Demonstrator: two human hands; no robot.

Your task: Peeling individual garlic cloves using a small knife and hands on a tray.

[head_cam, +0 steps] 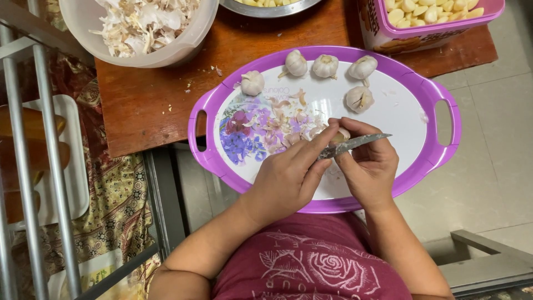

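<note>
- The right hand (371, 169) is closed around a small knife (354, 144); its handle is hidden in the grip and the blade's long axis runs from about 8 o'clock to 2 o'clock, tip toward 2.
- The left hand (288, 178) pinches a garlic clove (341, 135) at its fingertips, touching the blade's upper edge.
- Both hands sit over the purple oval tray (444, 139); five whole garlic bulbs (325, 65) lie at 12 o'clock, well apart, with loose skins (280, 125) at 10 o'clock.
</note>
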